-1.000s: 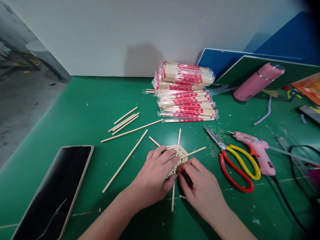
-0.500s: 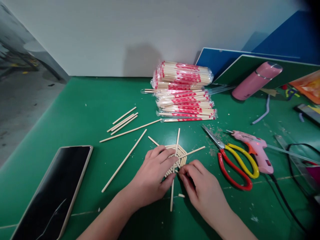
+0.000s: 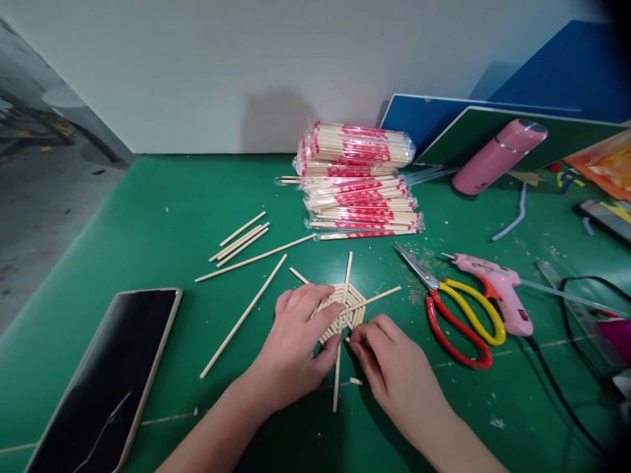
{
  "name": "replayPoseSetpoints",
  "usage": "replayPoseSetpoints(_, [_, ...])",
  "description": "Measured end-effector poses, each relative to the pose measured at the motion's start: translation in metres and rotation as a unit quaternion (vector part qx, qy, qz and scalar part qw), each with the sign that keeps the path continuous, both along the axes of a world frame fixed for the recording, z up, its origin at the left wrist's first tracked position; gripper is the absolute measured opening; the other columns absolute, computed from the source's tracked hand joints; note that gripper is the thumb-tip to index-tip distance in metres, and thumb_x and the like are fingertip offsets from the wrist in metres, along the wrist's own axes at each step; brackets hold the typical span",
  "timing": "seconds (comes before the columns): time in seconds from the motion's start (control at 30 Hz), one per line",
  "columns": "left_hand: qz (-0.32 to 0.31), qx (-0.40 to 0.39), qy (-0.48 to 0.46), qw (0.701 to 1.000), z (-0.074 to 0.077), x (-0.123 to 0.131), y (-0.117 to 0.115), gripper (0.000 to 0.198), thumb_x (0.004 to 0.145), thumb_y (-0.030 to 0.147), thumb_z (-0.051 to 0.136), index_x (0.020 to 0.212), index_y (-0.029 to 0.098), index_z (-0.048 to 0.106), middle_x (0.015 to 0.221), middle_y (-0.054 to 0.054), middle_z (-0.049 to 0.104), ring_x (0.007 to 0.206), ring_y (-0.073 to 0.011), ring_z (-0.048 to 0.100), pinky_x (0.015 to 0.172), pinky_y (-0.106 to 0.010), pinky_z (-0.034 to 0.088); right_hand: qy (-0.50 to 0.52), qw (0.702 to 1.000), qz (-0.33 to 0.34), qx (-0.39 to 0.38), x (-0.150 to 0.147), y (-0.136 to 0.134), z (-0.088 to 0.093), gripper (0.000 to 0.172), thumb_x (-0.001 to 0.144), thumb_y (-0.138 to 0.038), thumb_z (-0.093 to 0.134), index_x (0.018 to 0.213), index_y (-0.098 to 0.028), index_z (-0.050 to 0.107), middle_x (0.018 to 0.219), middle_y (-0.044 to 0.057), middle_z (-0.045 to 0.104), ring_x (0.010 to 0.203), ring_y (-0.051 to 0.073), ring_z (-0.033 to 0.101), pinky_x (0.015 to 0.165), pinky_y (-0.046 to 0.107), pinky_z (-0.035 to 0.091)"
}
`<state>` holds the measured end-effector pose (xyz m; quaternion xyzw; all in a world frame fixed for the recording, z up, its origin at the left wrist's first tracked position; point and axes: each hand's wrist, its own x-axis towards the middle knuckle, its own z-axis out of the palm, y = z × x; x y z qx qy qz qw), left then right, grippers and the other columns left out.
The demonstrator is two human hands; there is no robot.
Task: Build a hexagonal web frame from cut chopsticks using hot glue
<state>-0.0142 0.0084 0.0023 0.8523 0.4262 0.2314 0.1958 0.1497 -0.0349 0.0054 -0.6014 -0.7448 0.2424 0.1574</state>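
A web-like frame of wooden chopsticks (image 3: 355,303) lies on the green table, its long spokes crossing at the middle and short pieces set in rings between them. My left hand (image 3: 300,328) bends over its left side, fingers on top and thumb by the near spoke, gripping it. At its near right edge, my right hand (image 3: 389,355) is closed in a pinch on a short chopstick piece (image 3: 348,339), only the tip of which shows. Another cut chopstick piece (image 3: 355,381) lies loose beside the near spoke.
Loose chopsticks (image 3: 244,315) lie to the left, near a phone (image 3: 103,381). Wrapped chopsticks (image 3: 362,197) are piled at the back. On the right are scissors (image 3: 473,328), a pink glue gun (image 3: 497,289) with a black cord, and a pink bottle (image 3: 500,157).
The left fingers have shifted slightly, showing more of the frame's rings. The right hand keeps its pinch at the near right edge. The whole view has moved a little.
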Motion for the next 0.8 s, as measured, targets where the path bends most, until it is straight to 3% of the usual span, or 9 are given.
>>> replayPoseSetpoints(0.1, [0.023, 0.022, -0.027, 0.999, 0.004, 0.001, -0.003, 0.014, 0.077, 0.017, 0.05, 0.086, 0.021, 0.059, 0.099, -0.005, 0.055, 0.096, -0.0213, 0.046, 0.082, -0.039, 0.034, 0.038, 0.999, -0.017, 0.005, 0.004, -0.001, 0.003, 0.017, 0.086, -0.022, 0.036, 0.081, -0.019, 0.052, 0.078, 0.003, 0.049, 0.066, 0.014, 0.049, 0.059, 0.025, 0.041])
replayPoseSetpoints(0.23, [-0.002, -0.021, -0.035, 0.999, 0.014, 0.003, -0.007, 0.014, 0.08, 0.018, 0.047, 0.078, 0.021, 0.061, 0.082, -0.003, 0.055, 0.082, -0.0178, 0.046, 0.073, -0.034, 0.036, 0.063, 0.998, -0.019, 0.018, 0.006, 0.0, 0.009, 0.016, 0.086, -0.022, 0.036, 0.081, -0.02, 0.051, 0.079, 0.003, 0.049, 0.066, 0.013, 0.048, 0.058, 0.025, 0.04])
replayPoseSetpoints(0.37, [-0.015, -0.063, -0.041, 0.997, 0.02, 0.003, -0.009, 0.015, 0.081, 0.018, 0.046, 0.083, 0.02, 0.06, 0.081, -0.004, 0.056, 0.079, -0.0168, 0.046, 0.07, -0.033, 0.036, 0.075, 0.997, 0.004, 0.033, 0.005, 0.004, 0.016, 0.017, 0.086, -0.021, 0.036, 0.081, -0.019, 0.051, 0.08, 0.004, 0.049, 0.07, 0.014, 0.048, 0.06, 0.025, 0.039])
replayPoseSetpoints(0.8, [-0.009, -0.135, -0.107, 0.985, 0.019, 0.002, -0.005, 0.013, 0.08, 0.017, 0.047, 0.078, 0.02, 0.059, 0.078, -0.002, 0.056, 0.079, -0.0162, 0.047, 0.07, -0.032, 0.038, 0.073, 0.995, 0.046, 0.053, 0.004, 0.007, 0.021, 0.016, 0.086, -0.02, 0.037, 0.083, -0.019, 0.053, 0.081, 0.004, 0.051, 0.073, 0.015, 0.048, 0.062, 0.027, 0.04])
